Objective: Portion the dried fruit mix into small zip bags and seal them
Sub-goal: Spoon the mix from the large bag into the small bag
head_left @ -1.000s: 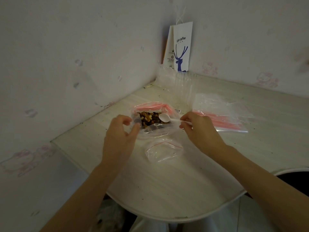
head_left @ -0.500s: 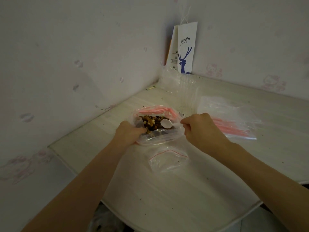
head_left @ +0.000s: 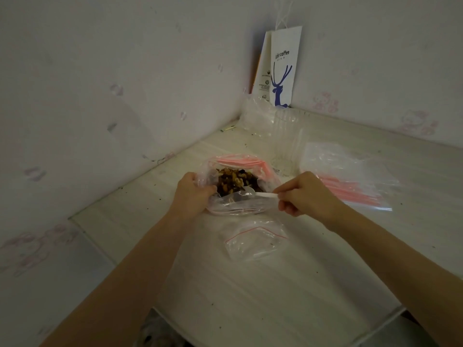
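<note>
fruit bag [head_left: 239, 205] in curled left grip [head_left: 194, 196]

Brown and golden dried fruit mix [head_left: 235, 182] in my clear, pink-sealed zip bag [head_left: 235, 206]; white plastic spoon [head_left: 264, 194]; clear small zip bag [head_left: 255, 241], thin red line; white paper bag [head_left: 284, 46], blue deer [head_left: 280, 83]

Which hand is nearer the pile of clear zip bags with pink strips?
Right. The right hand, pinching a white plastic spoon, is just left of that pile; the left hand grips the clear fruit-mix bag, farther left.
</note>
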